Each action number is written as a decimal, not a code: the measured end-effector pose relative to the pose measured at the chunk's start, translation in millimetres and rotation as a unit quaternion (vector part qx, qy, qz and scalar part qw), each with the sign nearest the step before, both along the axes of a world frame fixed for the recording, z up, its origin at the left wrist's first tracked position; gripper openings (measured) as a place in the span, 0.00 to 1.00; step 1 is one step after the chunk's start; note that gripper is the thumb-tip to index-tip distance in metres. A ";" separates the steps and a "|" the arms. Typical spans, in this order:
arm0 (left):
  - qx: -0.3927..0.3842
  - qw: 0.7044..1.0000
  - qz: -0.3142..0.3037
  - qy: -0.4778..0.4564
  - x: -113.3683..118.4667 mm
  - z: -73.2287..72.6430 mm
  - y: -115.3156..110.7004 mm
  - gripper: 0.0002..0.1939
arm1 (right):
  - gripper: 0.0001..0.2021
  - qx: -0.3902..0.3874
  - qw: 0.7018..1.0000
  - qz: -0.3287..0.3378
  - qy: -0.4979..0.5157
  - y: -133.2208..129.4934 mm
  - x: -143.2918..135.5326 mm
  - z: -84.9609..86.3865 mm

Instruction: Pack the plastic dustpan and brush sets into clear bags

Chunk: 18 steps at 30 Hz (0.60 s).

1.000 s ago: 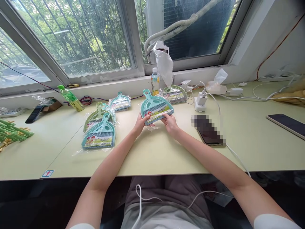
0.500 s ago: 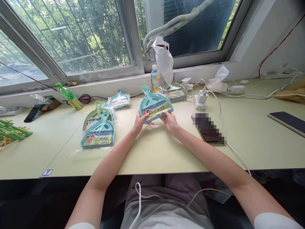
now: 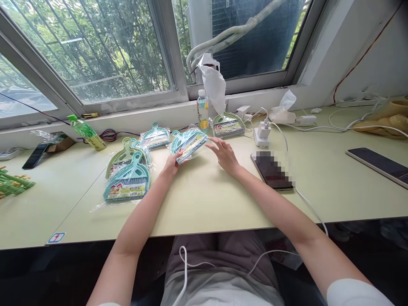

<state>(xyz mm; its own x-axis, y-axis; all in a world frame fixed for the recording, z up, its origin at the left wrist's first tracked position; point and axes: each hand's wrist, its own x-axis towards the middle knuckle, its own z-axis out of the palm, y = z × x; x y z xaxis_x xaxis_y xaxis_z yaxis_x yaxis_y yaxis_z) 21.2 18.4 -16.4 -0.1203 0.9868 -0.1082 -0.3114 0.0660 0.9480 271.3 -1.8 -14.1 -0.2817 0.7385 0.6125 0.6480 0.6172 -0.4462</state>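
A blue dustpan-and-brush set (image 3: 190, 143) in clear wrap is tilted above the table, its lower left corner pinched in my left hand (image 3: 172, 165). My right hand (image 3: 225, 156) is at the set's right end, fingers apart and the fingertips near its edge; whether they touch it is unclear. To the left lie more wrapped sets: a blue one (image 3: 127, 182) in front, a green one (image 3: 123, 155) behind it, and another blue one (image 3: 156, 137) further back. A green set (image 3: 228, 125) lies beyond my right hand.
A drink bottle (image 3: 202, 111) stands by the window, near a white plastic bag (image 3: 214, 85). A green bottle (image 3: 86, 134) leans at the back left. Right of my hand are a phone (image 3: 270, 172), a white charger (image 3: 262, 134) and cables. Another phone (image 3: 379, 163) lies further right.
The held set has moved left and turned, its right end rising. My left hand moved left with it, while my right hand let go and opened. The whole view has shifted slightly.
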 end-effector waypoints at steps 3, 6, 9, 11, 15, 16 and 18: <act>-0.037 0.998 -0.034 0.022 1.0 -1.2 -1.7 0.14 | 0.31 0.035 0.998 -0.028 -0.036 5.0 5.4 -1.6; -0.057 0.993 -0.087 0.047 2.8 -0.8 -3.3 0.13 | 0.21 -0.005 1.000 0.001 0.029 14.0 7.0 -7.0; -0.065 0.987 -0.136 0.060 1.0 0.2 -3.7 0.12 | 0.10 -0.068 0.989 0.061 0.112 21.5 8.6 -13.3; -0.071 0.982 -0.158 0.069 -1.6 0.9 -3.9 0.12 | 0.08 -0.104 0.976 0.087 0.171 23.4 9.9 -15.7; -0.069 0.975 -0.196 0.084 -3.9 2.0 -6.4 0.15 | 0.06 -0.122 0.953 0.107 0.255 22.5 11.4 -15.1; -0.067 0.973 -0.204 0.087 -3.1 2.3 -7.7 0.16 | 0.07 -0.121 0.948 0.108 0.273 22.1 11.1 -14.4; -0.055 0.970 -0.220 0.093 -0.3 3.2 -10.5 0.17 | 0.08 -0.124 0.936 0.104 0.312 21.4 9.4 -13.5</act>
